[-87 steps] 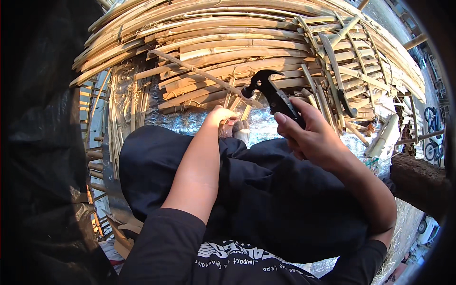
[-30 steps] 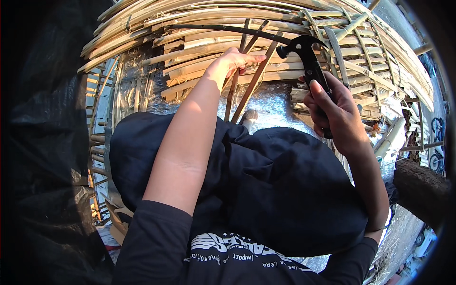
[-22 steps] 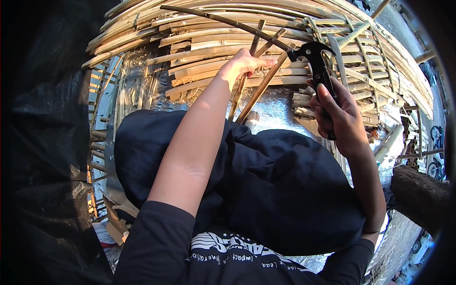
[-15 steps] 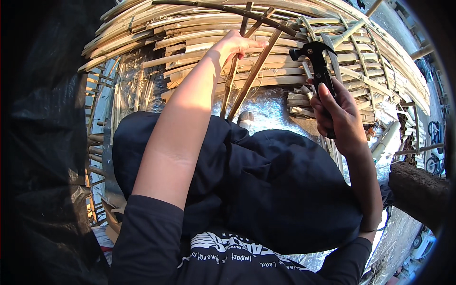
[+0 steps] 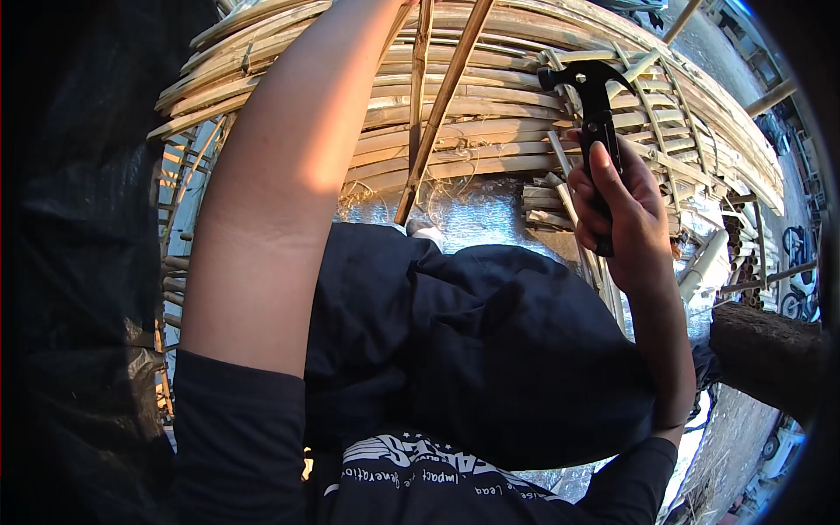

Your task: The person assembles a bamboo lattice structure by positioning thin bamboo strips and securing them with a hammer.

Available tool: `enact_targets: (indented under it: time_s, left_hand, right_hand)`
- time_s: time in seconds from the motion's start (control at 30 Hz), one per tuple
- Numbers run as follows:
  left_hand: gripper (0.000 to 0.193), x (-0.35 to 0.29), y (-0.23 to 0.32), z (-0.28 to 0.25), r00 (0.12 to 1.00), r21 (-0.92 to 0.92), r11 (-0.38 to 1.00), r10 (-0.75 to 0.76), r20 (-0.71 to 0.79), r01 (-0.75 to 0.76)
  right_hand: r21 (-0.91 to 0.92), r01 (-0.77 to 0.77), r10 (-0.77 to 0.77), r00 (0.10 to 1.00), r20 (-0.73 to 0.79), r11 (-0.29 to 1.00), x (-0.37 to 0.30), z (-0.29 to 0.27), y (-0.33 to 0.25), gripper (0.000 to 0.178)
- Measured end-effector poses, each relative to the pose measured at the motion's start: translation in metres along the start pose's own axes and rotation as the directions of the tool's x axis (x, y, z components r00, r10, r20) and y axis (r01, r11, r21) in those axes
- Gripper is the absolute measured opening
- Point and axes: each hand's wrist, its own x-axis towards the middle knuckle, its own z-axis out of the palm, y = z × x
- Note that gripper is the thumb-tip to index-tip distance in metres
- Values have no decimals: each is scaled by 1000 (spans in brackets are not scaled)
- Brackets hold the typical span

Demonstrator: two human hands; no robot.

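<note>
In my right hand (image 5: 619, 197) I hold a black claw hammer (image 5: 595, 96) upright by its handle, fingers wrapped round it and thumb along its side. The hammer's head points up, its claw to the right. My left forearm (image 5: 280, 166) stretches up past the top edge, so the left hand itself is cut off. Close to where it leaves the picture, two narrow wooden strips (image 5: 455, 87) slant down and meet near my feet. What the left hand touches cannot be seen.
Long split bamboo slats (image 5: 490, 131) lie in layers across the far side. A dark log (image 5: 761, 354) juts in at the right. Black sheeting (image 5: 79, 262) hangs at the left. Shiny foil-like sheeting (image 5: 481, 214) covers the ground ahead of my dark-clothed lap (image 5: 481, 350).
My left arm has reached farther up, taking the hand out of the picture. The strips now sit higher in view, their upper joint out of sight. My right hand still grips the hammer.
</note>
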Motion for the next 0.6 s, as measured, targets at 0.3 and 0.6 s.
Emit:
enact_targets:
  time_s: [0.3, 0.6]
  left_hand:
    - [66, 35, 6, 47, 991, -209, 977, 16, -135, -44]
    - [60, 73, -72, 156, 960, -399, 912, -188, -206, 93]
  right_hand:
    - [11, 129, -128, 988, -85, 992, -2, 13, -24, 43]
    - [76, 101, -102, 995, 8, 992, 21, 34, -19, 34]
